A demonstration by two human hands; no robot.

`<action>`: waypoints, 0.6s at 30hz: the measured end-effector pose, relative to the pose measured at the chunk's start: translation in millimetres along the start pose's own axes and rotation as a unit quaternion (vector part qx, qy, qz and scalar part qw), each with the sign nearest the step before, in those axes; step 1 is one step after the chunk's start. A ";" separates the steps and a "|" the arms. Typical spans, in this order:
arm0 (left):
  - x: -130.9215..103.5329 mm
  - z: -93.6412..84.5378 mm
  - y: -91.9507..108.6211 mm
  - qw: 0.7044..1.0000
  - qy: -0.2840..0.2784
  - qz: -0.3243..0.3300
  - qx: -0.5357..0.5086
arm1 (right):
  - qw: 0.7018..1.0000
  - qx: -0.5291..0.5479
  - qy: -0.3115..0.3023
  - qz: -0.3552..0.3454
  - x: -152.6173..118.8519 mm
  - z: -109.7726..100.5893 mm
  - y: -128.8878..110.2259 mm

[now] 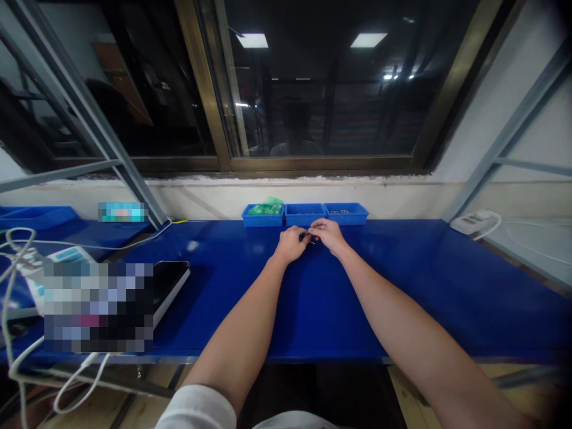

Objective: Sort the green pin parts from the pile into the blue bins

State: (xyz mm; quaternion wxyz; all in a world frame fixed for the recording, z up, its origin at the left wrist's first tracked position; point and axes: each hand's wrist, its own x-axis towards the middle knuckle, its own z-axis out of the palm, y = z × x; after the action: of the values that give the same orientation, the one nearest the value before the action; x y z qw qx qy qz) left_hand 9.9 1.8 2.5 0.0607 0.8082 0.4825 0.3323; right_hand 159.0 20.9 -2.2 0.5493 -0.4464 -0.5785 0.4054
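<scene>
Both of my hands meet over the blue table, just in front of the small blue bins. My left hand (292, 243) has its fingers closed around a small dark item (304, 235) too small to name. Beside it on the right, my right hand (328, 233) pinches at the same spot, its fingertips nearly touching those of the left. A thin metallic piece (312, 242) sticks out beneath the fingertips. The left bin (263, 221) holds green plastic packets (267, 208). Small parts lie in the middle bin (306, 219), and small metal pieces in the right bin (346, 218).
A blurred device (172, 286) and white cables (9, 322) occupy the left of the table (326, 316). A white power strip (476, 221) sits at the far right. Grey metal frames (513, 143) rise at both sides before a window.
</scene>
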 end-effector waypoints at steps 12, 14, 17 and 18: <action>1.8 0.0 -3.7 0.996 0.080 -0.001 -0.038 | 0.999 -0.013 0.007 0.035 -1.5 -0.8 -1.9; 1.8 -0.8 -3.0 0.995 0.085 -0.008 -0.047 | 0.999 -0.026 0.003 0.033 -2.1 -1.7 -1.8; 1.6 -2.6 -1.7 0.996 0.076 -0.026 -0.036 | 0.999 -0.042 0.000 0.022 -3.3 -1.8 -2.2; 1.6 -3.1 -1.6 0.996 0.074 -0.034 -0.027 | 0.999 -0.037 0.001 0.017 -3.6 -1.5 -2.7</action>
State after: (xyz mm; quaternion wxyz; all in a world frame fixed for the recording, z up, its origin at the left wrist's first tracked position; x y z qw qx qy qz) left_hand 7.4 3.3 4.9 0.0583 0.7625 0.5038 0.4016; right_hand 160.3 16.7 -0.5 0.5260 -0.4764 -0.5852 0.3923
